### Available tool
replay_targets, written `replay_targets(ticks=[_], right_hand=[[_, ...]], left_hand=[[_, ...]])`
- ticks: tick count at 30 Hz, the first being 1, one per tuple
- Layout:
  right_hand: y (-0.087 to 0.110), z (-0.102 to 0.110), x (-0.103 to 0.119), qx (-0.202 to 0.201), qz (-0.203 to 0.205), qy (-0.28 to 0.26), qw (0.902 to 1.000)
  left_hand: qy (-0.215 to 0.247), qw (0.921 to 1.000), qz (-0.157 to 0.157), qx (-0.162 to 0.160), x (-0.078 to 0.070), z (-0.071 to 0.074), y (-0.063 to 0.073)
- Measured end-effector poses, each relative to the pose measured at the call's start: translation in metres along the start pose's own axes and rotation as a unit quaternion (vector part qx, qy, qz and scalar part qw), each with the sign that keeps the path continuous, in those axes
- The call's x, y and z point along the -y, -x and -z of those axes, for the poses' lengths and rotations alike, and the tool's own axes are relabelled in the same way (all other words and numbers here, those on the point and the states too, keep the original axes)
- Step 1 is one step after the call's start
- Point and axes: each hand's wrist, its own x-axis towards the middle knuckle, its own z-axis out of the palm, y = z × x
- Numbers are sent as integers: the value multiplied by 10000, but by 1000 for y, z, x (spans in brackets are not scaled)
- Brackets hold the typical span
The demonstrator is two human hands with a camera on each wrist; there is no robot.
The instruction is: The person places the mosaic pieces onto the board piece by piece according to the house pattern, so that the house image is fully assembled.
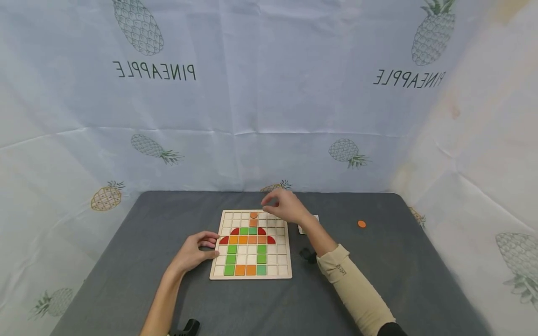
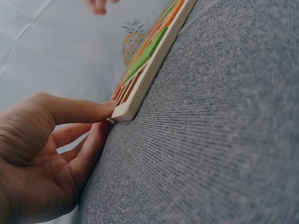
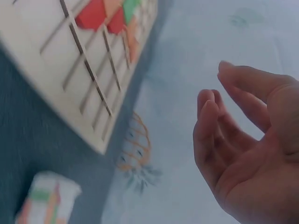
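Observation:
A wooden grid board (image 1: 276,270) lies on the table, partly filled with green, orange and red pieces. Most are squares, with red quarter-round pieces (image 1: 224,240) at the sides and an orange round piece (image 1: 254,215) in the top row. At the board's left edge, my left hand (image 1: 196,252) grips the rim; in the left wrist view its thumb (image 2: 86,109) lies on the frame near a corner. My right hand (image 1: 286,205) is raised over the board's far right corner. Its fingers (image 3: 205,126) are loosely bent, with nothing between them and the thumb.
Right of the board lies a printed card (image 3: 49,200), partly covered by my right forearm in the head view. Farther right, an orange disc (image 1: 362,224) rests on the grey tabletop (image 1: 403,280). A pineapple-print cloth (image 1: 252,102) hangs behind the table.

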Motion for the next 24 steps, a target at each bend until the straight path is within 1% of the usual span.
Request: replay_targets(ticks=[4, 8, 11, 16, 20, 24], right_hand=[[22, 22, -7, -178, -69, -102, 9998], [47, 42, -24, -324, -307, -206, 9988], [67, 56, -41, -412, -574, -220, 9973], [102, 77, -77, -536, -972, -78, 9938], [129, 94, -104, -539, -1272, 89, 9904], [152, 110, -123, -529, -1504, 234, 9869]], left_hand=[[10, 10000, 13, -9, 0, 0, 0], [51, 10000, 17, -10, 0, 0, 1], [61, 10000, 10, -4, 0, 0, 0], [52, 10000, 36, -1, 0, 0, 0], [50, 10000, 74, -9, 0, 0, 0], [34, 10000, 85, -27, 0, 0, 0]])
